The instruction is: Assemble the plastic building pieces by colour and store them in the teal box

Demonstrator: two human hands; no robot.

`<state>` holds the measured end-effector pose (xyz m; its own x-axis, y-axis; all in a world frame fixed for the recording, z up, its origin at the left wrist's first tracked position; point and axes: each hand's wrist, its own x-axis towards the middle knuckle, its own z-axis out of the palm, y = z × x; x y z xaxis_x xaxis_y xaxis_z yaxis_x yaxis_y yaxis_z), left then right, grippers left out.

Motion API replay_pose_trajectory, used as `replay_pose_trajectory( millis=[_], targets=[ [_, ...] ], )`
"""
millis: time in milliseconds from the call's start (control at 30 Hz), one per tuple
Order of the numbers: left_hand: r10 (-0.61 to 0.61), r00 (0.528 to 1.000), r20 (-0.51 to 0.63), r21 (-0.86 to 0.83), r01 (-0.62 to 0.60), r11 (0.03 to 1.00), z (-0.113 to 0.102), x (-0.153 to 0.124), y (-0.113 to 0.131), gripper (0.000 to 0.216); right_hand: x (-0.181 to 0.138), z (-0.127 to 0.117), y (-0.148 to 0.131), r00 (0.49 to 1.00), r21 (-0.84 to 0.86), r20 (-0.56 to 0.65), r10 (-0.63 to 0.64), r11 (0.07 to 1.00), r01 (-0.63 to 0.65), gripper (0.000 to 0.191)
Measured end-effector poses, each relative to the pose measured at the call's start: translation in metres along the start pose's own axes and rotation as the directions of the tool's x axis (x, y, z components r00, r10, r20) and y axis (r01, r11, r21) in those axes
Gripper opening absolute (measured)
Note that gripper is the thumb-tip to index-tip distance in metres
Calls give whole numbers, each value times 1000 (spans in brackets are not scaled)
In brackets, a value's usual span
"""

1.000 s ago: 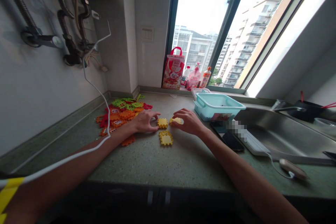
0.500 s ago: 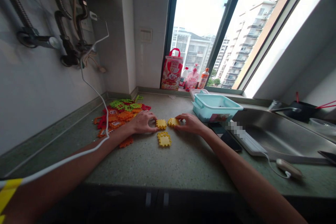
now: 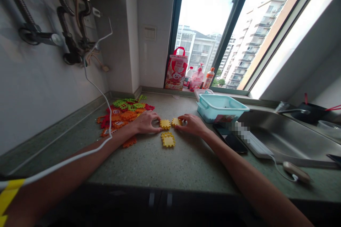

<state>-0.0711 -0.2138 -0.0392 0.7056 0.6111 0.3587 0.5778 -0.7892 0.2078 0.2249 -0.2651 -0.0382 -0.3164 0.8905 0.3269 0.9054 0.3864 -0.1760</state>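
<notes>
Countertop (image 3: 165, 163): hands joining yellow tiles (image 3: 165, 124)

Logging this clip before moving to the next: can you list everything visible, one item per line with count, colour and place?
yellow tiles: three, yellow, mid-counter; two by the fingertips, one nearer the camera
tile pile: many, green, orange, red, on the counter by the left wall
basket: one, pale turquoise, right of the hands
phone: one, black, in front of the basket
red bag: one, red and white, window sill
bottles: about three, white, pink, orange, beside the bag
sink: one, steel, right
white cable: one, from the wall pipes to the left forearm
counter: one, speckled green
left hand: touching one yellow tile
right hand: touching another
</notes>
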Motion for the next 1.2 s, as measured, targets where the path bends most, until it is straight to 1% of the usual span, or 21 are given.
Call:
replay_pose_trajectory(
  millis=[67,200,300,400,467,767,833,933,1000,1200],
  targets=[
    [0,1000,-3,-3,0,1000,0,0,-1,39,0,2,1,1000,27,-15,-12,1000,13,52],
    [1,1000,4,-15,-1,1000,-1,-1,0,39,1,5,6,997,95,-62,-46,994,51,44],
    [3,1000,12,-15,-3,1000,-1,0,0,39,3,6,14,992,141,-94,-83,985,96,42],
    [7,1000,11,-10,-7,1000,-1,0,-1,39,3,7,23,986,170,-99,-137,974,152,44],
    [11,1000,9,-12,-11,1000,0,0,-2,39,3,8,26,984,177,-94,-153,970,168,44],
    [14,1000,-1,-10,-14,1000,1,-1,-3,41,1,4,17,987,144,-44,-154,977,159,39],
    [11,1000,3,-9,-11,1000,1,-1,-3,41,0,3,15,990,125,-33,-139,982,142,44],
    [7,1000,10,-7,-7,1000,0,-1,-2,41,-2,2,12,996,96,-11,-93,991,93,58],
    [6,1000,12,-9,-6,1000,0,-1,-2,41,-2,3,9,998,94,-6,-68,993,69,61],
    [0,1000,20,-21,1,1000,-2,-1,-1,41,0,5,12,997,147,-34,-66,987,71,50]
  ],
)
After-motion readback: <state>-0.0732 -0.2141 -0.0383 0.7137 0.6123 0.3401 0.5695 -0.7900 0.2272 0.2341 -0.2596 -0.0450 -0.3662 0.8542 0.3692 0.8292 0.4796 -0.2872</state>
